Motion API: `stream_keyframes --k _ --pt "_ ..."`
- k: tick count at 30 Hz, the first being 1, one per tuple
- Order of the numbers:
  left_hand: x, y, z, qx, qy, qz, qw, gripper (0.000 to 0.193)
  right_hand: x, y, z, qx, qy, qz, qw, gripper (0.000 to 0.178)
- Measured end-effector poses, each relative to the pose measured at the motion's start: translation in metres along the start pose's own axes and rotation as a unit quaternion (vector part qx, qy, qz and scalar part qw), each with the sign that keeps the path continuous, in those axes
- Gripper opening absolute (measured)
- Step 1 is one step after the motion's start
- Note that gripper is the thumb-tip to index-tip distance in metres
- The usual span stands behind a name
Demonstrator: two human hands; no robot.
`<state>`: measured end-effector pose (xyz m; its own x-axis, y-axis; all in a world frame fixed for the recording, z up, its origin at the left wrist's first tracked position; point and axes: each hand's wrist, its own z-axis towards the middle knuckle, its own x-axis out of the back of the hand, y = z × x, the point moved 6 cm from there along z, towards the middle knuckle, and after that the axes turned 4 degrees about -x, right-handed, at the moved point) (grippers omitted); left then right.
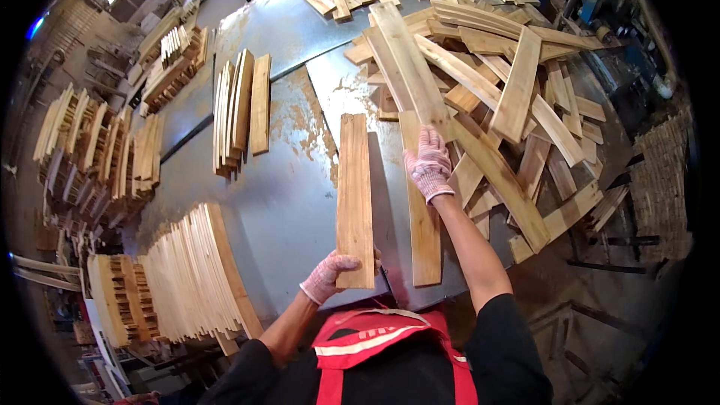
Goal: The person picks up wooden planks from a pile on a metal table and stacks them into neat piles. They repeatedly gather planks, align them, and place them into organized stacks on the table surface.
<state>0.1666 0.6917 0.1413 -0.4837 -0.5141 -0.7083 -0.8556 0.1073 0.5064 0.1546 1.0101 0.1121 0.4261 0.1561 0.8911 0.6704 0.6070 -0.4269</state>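
Observation:
My left hand (327, 276), in a pink-and-white knit glove, grips the near end of a wooden board (355, 202) that points away from me over the metal table. Its thumb lies across the board's face. My right hand (430, 163), gloved the same way, reaches the near end of a long plank (409, 64) on the loose pile. The fingers rest over that plank's end; their undersides are hidden. Beneath the right wrist, another board (425, 244) lies lengthwise along the table near its front edge.
A jumbled pile of boards (517, 105) covers the table's right side. To the left, a short row of boards (233, 112) stands on edge on the metal tabletop (281, 202). A long row of boards (191, 274) sits at the near left, with stacked bundles (94, 154) beyond the table.

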Motion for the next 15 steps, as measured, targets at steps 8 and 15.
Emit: stream_keyframes --k 8,15 --pt "0.031 0.068 0.064 -0.151 0.191 0.37 0.897 0.02 -0.001 0.058 0.047 -0.05 0.033 0.005 0.998 0.078" --pt "-0.088 0.393 0.22 -0.343 0.079 0.148 0.924 0.049 -0.002 0.095 0.072 -0.114 -0.101 -0.052 0.987 0.089"
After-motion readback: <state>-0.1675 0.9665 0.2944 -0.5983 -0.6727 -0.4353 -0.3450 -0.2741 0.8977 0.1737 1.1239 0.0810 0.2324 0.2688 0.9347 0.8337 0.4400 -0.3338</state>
